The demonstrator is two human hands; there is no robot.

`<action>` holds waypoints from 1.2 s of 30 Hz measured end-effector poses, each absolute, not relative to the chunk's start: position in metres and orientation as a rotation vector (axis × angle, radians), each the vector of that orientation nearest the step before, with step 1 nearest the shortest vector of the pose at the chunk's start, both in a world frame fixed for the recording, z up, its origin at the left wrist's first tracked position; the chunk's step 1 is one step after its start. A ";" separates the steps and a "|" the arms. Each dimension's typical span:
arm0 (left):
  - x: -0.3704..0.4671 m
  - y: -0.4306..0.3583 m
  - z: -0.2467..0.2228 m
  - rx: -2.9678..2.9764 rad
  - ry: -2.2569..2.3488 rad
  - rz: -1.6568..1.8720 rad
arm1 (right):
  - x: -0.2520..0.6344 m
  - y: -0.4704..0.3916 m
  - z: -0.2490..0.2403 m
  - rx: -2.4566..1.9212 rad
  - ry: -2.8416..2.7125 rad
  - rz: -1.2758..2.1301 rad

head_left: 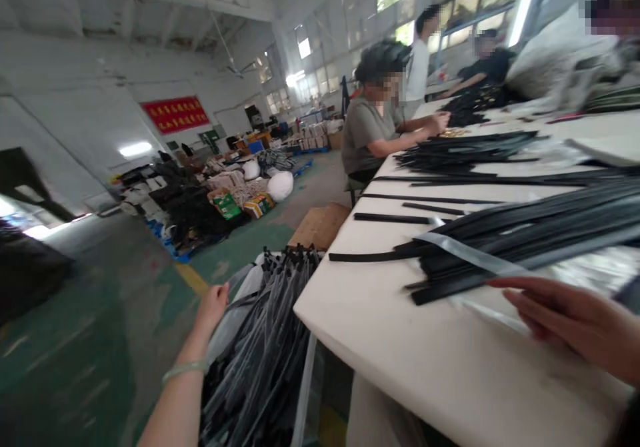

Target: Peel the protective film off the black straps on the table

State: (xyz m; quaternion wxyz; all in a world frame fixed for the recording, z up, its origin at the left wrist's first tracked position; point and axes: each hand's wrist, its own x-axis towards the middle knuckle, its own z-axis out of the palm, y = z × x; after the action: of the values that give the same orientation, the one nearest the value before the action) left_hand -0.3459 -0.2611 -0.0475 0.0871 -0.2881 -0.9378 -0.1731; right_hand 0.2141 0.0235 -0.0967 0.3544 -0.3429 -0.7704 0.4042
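Observation:
My left hand (214,305) is closed at the left of a container, with the end of a clear plastic strip (239,277) between its fingers. Inside the container lie many black strips in clear sleeves (270,327). Over the table's right side, my right hand (565,317) has its fingers stretched out, close to a clear plastic sleeve (467,250) that lies across a pile of black strips (500,233). Whether the fingertips touch the sleeve is hard to tell. A single black strip (367,257) reaches out left of the pile on the white table (370,300).
A person in a grey shirt (367,127) sits at the table's far side, near more black strips (465,150). Other people are farther back. A cardboard box (320,225) stands beyond the container. Sacks and boxes (235,190) are heaped on the floor at the left.

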 end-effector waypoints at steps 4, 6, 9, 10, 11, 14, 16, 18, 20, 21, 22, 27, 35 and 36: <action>-0.314 -0.171 -0.056 -1.222 -2.600 -0.621 | 0.213 0.022 -0.066 -1.089 -2.133 0.698; -0.277 -0.124 -0.043 -1.450 -2.447 -0.694 | 0.213 0.025 -0.058 -1.149 -2.154 0.444; -0.189 -0.066 -0.015 -1.980 -2.084 -0.729 | 0.212 0.029 -0.056 -1.211 -2.144 0.296; -0.153 -0.051 -0.007 -2.188 -1.927 -0.709 | 0.211 0.030 -0.058 -1.263 -2.136 0.302; -0.118 -0.037 -0.002 -2.385 -1.794 -0.675 | 0.211 0.031 -0.059 -1.304 -2.128 0.332; -0.025 -0.006 0.000 -2.761 -1.542 -0.580 | 0.213 0.037 -0.061 -1.327 -2.114 0.387; 0.013 0.010 -0.007 -2.825 -1.493 -0.587 | 0.217 0.041 -0.061 -1.290 -2.110 0.411; 0.031 0.023 -0.014 -2.825 -1.511 -0.637 | 0.221 0.045 -0.059 -1.229 -2.119 0.459; 0.031 0.031 -0.017 -2.794 -1.566 -0.733 | 0.223 0.046 -0.055 -1.142 -2.140 0.532; 0.027 0.033 -0.017 -2.766 -1.601 -0.798 | 0.223 0.044 -0.052 -1.089 -2.150 0.582; 0.022 0.033 -0.015 -2.730 -1.643 -0.874 | 0.222 0.041 -0.049 -1.037 -2.157 0.635; -0.018 0.024 0.003 -2.687 -1.871 -1.251 | 0.214 0.012 -0.033 -0.758 -2.075 1.099; -0.038 0.015 0.012 -3.195 -1.817 -1.934 | 0.213 -0.021 -0.022 -0.497 -1.974 2.158; -0.032 0.013 0.011 -3.175 -1.810 -2.108 | 0.212 -0.022 -0.024 -0.534 -1.997 2.108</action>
State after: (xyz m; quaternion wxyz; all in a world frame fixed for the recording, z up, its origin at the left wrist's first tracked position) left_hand -0.0320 0.0132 0.0113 -0.5131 -0.6460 -0.3682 -0.4289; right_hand 0.2117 -0.0220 -0.0237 0.0945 -0.1802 -0.6734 0.7107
